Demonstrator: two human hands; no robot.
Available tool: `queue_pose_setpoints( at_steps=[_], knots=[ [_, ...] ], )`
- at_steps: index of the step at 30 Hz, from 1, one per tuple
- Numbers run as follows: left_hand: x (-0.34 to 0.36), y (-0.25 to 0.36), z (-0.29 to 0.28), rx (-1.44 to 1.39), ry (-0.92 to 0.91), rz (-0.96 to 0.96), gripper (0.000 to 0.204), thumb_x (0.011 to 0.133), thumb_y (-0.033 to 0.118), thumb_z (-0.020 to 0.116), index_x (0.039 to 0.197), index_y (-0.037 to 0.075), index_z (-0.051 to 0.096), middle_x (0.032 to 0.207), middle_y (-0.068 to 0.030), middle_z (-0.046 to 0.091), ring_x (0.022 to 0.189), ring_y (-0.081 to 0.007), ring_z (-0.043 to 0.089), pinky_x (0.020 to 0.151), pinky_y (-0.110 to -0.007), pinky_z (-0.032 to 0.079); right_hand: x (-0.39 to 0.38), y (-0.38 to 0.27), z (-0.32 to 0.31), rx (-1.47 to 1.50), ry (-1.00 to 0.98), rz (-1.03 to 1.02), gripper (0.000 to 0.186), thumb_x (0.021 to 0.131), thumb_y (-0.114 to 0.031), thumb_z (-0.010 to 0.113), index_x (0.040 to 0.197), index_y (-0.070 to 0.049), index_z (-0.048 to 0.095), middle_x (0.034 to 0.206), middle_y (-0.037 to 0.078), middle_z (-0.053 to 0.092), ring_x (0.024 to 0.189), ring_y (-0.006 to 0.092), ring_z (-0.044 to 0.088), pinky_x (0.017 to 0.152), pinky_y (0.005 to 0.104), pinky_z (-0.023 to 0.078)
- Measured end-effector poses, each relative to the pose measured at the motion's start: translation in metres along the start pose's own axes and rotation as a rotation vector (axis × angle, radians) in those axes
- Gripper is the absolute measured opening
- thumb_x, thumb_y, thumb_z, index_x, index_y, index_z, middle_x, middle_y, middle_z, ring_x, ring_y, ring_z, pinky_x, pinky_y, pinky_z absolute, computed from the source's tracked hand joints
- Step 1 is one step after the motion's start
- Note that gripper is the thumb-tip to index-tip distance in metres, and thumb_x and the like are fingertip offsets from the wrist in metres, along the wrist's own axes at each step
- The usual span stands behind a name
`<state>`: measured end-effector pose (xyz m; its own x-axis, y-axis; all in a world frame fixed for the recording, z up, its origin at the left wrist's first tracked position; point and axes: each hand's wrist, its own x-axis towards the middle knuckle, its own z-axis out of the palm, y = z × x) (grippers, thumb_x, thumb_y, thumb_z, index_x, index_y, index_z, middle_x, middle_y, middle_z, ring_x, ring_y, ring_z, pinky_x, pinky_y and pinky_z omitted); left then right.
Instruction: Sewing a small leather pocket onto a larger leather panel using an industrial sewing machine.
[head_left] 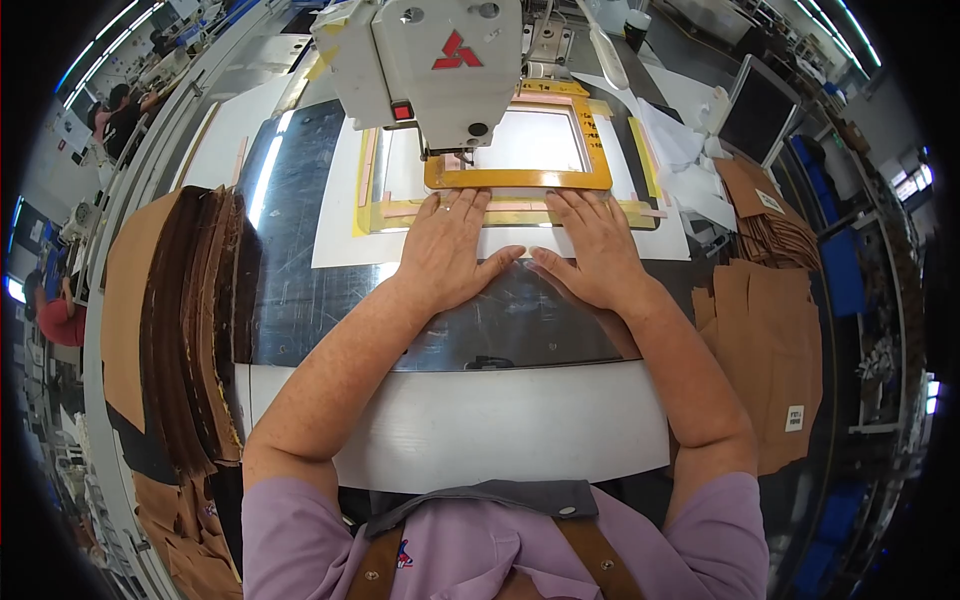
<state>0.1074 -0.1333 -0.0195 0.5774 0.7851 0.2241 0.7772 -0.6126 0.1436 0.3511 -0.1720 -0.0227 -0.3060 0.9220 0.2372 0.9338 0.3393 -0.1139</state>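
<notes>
Lavender shirt [470, 540] nearest; past it, the yellow-orange frame [520, 179] lies right at the fingertips of left hand [445, 240] and right hand [597, 247]; both forearms [345, 360] reach forward, converging; palms down, fingers slightly spread, thumbs nearly meeting, the hands touch its near edge; beyond, a pale sewing-machine head [450, 85] overhangs it

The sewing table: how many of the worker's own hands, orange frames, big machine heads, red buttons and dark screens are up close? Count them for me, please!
Left hand and right hand: 2
Orange frame: 1
Machine head: 1
Red button: 1
Dark screen: 1
Total: 6
</notes>
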Motion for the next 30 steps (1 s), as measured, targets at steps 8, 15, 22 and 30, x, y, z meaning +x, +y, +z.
queue_pose_setpoints(
  at_steps=[8, 15, 22, 30],
  knots=[
    [0.013, 0.002, -0.002, -0.023, -0.083, 0.003, 0.099, 0.098, 0.075, 0.035, 0.149, -0.009, 0.041, 0.146, -0.0311, 0.049, 0.144, -0.0415, 0.040, 0.123, -0.053, 0.021, 0.002, 0.005, 0.001, 0.062, -0.020, 0.073, 0.083, 0.098, -0.066, 0.048, 0.152, -0.003, 0.044, 0.151, 0.022, 0.049, 0.146, 0.0400, 0.038, 0.125, 0.0588, 0.010],
    [0.013, -0.002, 0.001, -0.052, -0.084, -0.017, 0.100, 0.098, 0.075, 0.034, 0.148, -0.011, 0.040, 0.144, -0.0300, 0.049, 0.142, -0.0405, 0.042, 0.122, -0.055, 0.019, 0.007, 0.002, -0.004, 0.011, -0.080, 0.102, 0.085, 0.099, -0.068, 0.043, 0.153, -0.003, 0.042, 0.151, 0.022, 0.048, 0.147, 0.0392, 0.038, 0.125, 0.0610, 0.007],
    [0.013, 0.000, 0.004, 0.007, -0.057, -0.024, 0.098, 0.098, 0.074, 0.036, 0.148, -0.010, 0.042, 0.144, -0.0284, 0.050, 0.139, -0.0399, 0.044, 0.120, -0.053, 0.019, 0.006, 0.002, -0.004, -0.034, -0.054, 0.172, 0.079, 0.102, -0.064, 0.041, 0.151, -0.002, 0.046, 0.150, 0.022, 0.050, 0.147, 0.0379, 0.038, 0.123, 0.0658, 0.007],
    [0.015, 0.004, -0.003, -0.018, -0.059, -0.047, 0.096, 0.097, 0.072, 0.039, 0.147, -0.010, 0.044, 0.139, -0.0270, 0.053, 0.135, -0.0389, 0.048, 0.119, -0.053, 0.019, 0.005, 0.004, -0.003, -0.030, -0.039, 0.195, 0.081, 0.101, -0.063, 0.044, 0.147, 0.004, 0.048, 0.149, 0.021, 0.050, 0.147, 0.0358, 0.038, 0.123, 0.0662, 0.008]
  ],
)
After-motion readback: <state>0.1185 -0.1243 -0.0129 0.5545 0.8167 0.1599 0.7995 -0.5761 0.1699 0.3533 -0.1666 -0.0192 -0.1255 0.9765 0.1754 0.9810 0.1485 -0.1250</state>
